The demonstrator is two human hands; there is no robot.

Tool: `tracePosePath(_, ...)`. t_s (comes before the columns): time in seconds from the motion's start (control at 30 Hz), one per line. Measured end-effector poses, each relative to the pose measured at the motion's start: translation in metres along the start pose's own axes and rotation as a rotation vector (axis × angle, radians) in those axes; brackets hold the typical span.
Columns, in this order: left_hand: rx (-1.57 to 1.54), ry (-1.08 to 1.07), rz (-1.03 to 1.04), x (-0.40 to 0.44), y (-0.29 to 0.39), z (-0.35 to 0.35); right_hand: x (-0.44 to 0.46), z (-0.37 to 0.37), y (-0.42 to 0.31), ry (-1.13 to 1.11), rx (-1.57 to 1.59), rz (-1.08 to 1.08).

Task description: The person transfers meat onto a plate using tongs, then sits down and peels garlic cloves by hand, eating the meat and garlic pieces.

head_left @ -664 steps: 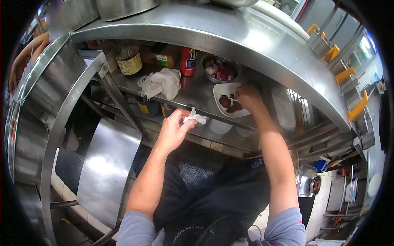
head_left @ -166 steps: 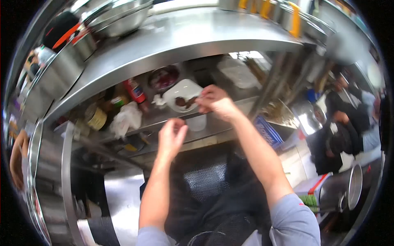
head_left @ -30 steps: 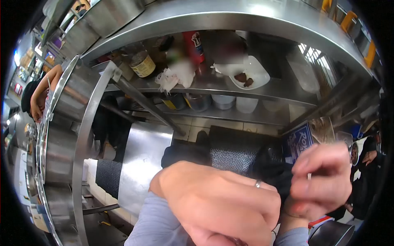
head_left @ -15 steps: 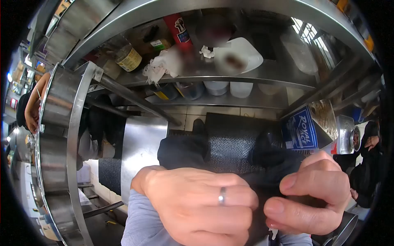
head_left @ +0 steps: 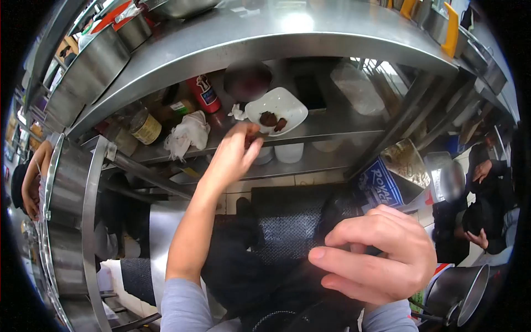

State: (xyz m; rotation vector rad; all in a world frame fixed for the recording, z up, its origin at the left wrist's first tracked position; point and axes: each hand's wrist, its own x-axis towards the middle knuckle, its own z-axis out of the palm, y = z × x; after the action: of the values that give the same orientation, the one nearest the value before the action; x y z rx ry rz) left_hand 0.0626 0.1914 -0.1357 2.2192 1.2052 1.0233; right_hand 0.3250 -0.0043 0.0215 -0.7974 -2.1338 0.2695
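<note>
My left hand reaches forward to the front left edge of a white dish on the shelf. Its fingers are curled toward the thumb, and a small dark patch shows between them; what it is I cannot make out. Several dark brown food pieces lie in the dish. Close to the camera, my right hand hangs over my lap with fingers bent. A gap shows between its fingertips, and I see nothing held there.
Along the metal shelf stand a crumpled white cloth, a red bottle, a labelled jar and a blurred dark bowl. A blue Royal Ace tin is at the right. Other people stand at both sides.
My left hand has gone from over my lap forward to the dish. My right hand has shifted slightly left, and the white scrap beneath its fingers is out of sight. The view has tilted up.
</note>
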Motion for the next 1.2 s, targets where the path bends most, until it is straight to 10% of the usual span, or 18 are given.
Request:
tracePosePath(0.37, 0.090, -0.003, -0.055, 0.103, -0.068, 0.067, -0.011, -0.018, 0.016, -0.115, -0.026, 0.074)
tracePosePath(0.77, 0.047, 0.409, -0.179, 0.001, -0.018, -0.060, -0.021, -0.023, 0.053, 0.049, -0.044, 0.233)
tracePosePath(1.2, 0.161, 0.169, -0.144, 0.063, -0.134, -0.016, -0.078, 0.140, 0.154, -0.557, 0.118, 0.564)
